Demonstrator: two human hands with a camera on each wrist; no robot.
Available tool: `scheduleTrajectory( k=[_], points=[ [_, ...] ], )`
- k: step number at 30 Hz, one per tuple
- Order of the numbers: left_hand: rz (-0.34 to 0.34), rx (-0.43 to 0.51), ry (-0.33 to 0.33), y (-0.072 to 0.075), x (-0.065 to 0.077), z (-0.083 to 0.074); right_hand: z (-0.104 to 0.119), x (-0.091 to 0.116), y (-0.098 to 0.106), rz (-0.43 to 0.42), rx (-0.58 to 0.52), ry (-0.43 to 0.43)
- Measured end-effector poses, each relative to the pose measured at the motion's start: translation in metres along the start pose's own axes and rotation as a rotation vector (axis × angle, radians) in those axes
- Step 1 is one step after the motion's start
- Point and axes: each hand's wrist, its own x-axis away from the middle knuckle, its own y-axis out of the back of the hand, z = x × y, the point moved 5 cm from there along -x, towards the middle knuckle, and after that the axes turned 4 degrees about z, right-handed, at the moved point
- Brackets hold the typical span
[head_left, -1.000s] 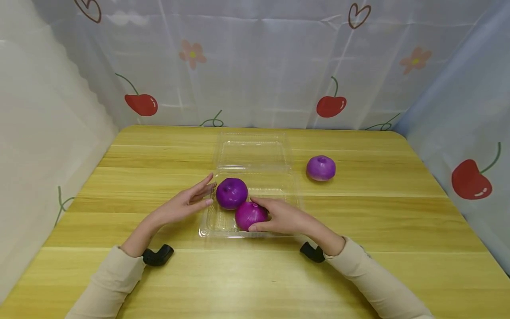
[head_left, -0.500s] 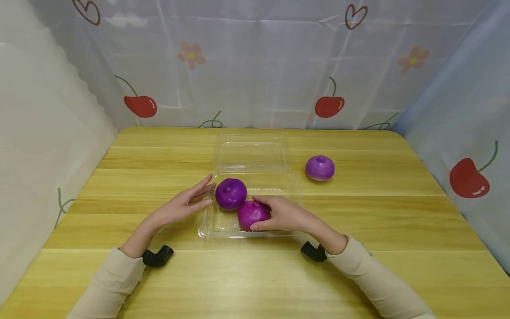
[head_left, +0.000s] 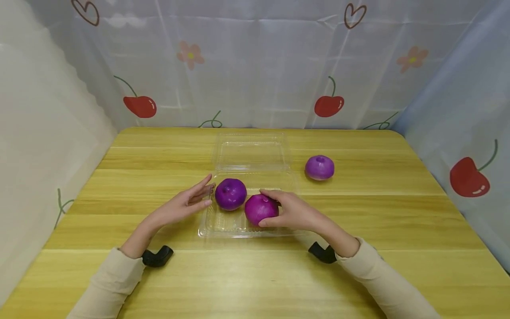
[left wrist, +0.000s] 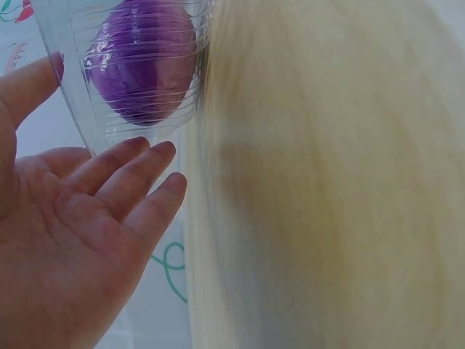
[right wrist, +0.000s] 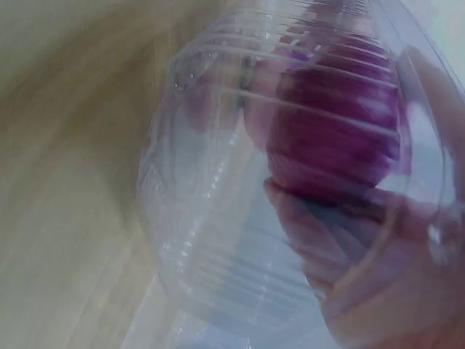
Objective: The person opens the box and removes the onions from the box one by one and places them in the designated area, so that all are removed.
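Right hand grips an onion inside the clear box, perhaps positioning it. Left hand, loosely extended, empty, flanks its nine o'clock; likely for steadying.

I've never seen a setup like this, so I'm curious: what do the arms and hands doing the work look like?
They're a person's. The left hand and right hand wear no gloves. The left sleeve and right sleeve are plain beige. A bent black piece juts out beside the left sleeve's end, and a similar black piece beside the right's. No cables show.
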Motion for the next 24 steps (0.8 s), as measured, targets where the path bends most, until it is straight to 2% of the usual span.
scheduleTrajectory(
  k=[11, 24],
  points=[
    [0.000, 0.004, -0.001, -0.001, 0.000, 0.000, -0.004, 0.011, 0.016, -0.088, -0.026, 0.021],
    [0.013, 0.007, -0.021, -0.002, -0.001, 0.001, -0.004, 0.015, 0.023, -0.123, -0.014, 0.058]
  ],
)
